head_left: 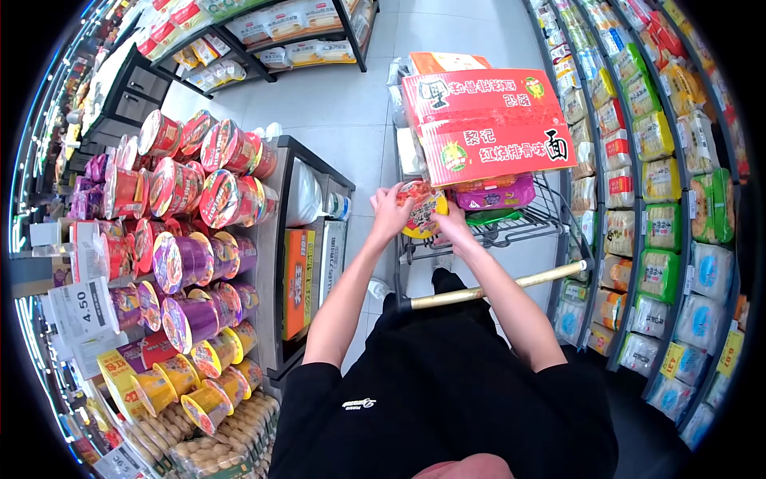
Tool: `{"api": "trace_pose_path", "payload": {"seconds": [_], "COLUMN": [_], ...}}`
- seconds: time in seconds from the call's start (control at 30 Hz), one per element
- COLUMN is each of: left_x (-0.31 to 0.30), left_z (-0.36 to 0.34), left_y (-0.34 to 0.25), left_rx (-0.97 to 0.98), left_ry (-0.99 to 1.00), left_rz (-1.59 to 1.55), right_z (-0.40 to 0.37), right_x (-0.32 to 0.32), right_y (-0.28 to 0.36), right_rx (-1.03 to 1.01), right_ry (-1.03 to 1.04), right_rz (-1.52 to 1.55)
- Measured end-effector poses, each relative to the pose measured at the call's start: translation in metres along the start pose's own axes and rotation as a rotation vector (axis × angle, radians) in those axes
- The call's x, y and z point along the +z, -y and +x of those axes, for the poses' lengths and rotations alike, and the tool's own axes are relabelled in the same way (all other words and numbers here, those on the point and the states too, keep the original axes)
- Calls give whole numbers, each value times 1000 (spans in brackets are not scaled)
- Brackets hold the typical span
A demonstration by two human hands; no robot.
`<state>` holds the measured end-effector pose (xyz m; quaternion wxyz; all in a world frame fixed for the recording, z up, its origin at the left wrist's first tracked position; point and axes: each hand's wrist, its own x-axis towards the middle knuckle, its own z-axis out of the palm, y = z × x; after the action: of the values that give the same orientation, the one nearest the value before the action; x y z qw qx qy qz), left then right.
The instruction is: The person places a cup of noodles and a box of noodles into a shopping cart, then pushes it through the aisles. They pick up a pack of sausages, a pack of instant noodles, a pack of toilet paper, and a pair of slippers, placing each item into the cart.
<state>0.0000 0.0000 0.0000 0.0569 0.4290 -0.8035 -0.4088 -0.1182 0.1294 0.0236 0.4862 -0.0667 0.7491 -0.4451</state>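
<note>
Both hands are on a red and yellow instant noodle tub (423,211), held low at the near end of a shopping cart (511,231). On its left side, my left hand (390,211) curls its fingers round the rim. My right hand (456,227) grips the opposite side, its fingers partly hidden. Just beyond the tub, a large red carton (491,120) with Chinese print rests on top of the cart's load. A purple package (499,193) and a green package (493,216) lie under the carton's near edge.
Stacked noodle tubs (177,188) in red, purple and yellow fill a display on the left. A low shelf (279,239) stands beside them. Tall shelves of packaged noodles (662,180) line the right. The cart's handlebar (499,286) crosses in front of my body.
</note>
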Motion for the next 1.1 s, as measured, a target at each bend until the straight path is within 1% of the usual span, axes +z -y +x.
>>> {"api": "trace_pose_path", "payload": {"seconds": [0.03,0.07,0.1,0.2,0.27,0.3,0.37,0.4,0.43,0.5,0.53,0.6,0.67,0.7,0.77,0.83,0.87,0.9,0.93,0.97,1.0,1.03,1.07,1.1], "left_x": [4,7,-22,-13,-20,-21,-22,-20,-19,-18,-18,-15,-3,1,5,-8,-14,-18,-18,-17,-18,-17,-6,-4], "left_z": [-1,-1,-2,-8,-14,-15,-17,-19,-20,-20,-20,-23,-29,-30,-28,-31,-32,-31,-26,-22,-20,-17,-12,-9], "left_y": [-7,-14,5,-5,-10,-9,-6,-3,0,3,3,4,4,3,3,-12,-23,-30,-31,-32,-34,-36,-25,-24], "left_rx": [-4,-5,4,-47,-85,-117,-137,-148,-157,-162,-141,-118,108,112,182,194,194,193,163,166,138,113,132,137], "left_ry": [-2,-6,-24,18,42,71,74,58,42,65,86,102,14,14,-34,-4,44,92,135,133,190,248,206,206], "left_rz": [-41,-81,-50,-104,-129,-151,-184,-218,-250,-267,-264,-257,-46,-49,53,64,169,274,278,280,328,378,359,363], "right_z": [1,1,-5,-5,-6,-8,-11,-5,-1,2,4,10,15,16,19,23,27,35,41,45,37,26,24,22], "right_x": [-9,-19,12,-11,-12,-11,-8,-6,-8,-10,-11,-12,-13,-12,-9,-8,-7,-4,-2,-1,2,5,6,7], "right_y": [1,3,13,11,10,10,10,7,2,0,-1,-3,-7,-8,-10,-17,-20,-26,-30,-34,-26,-12,-7,-3], "right_rx": [-59,-52,-86,-38,-139,-142,-178,-251,-253,-273,-272,-278,-279,-292,-308,-366,-369,-349,-330,-310,-323,-268,-258,-249], "right_ry": [-16,-4,36,62,3,6,-65,-73,-75,-100,-97,-86,-80,-92,-102,-63,-62,-49,-37,-26,-66,-97,-101,-103], "right_rz": [-68,-81,21,-36,-160,-164,-218,-303,-300,-505,-544,-534,-524,-506,-485,-408,-409,-365,-321,-274,-375,-419,-439,-459]}}
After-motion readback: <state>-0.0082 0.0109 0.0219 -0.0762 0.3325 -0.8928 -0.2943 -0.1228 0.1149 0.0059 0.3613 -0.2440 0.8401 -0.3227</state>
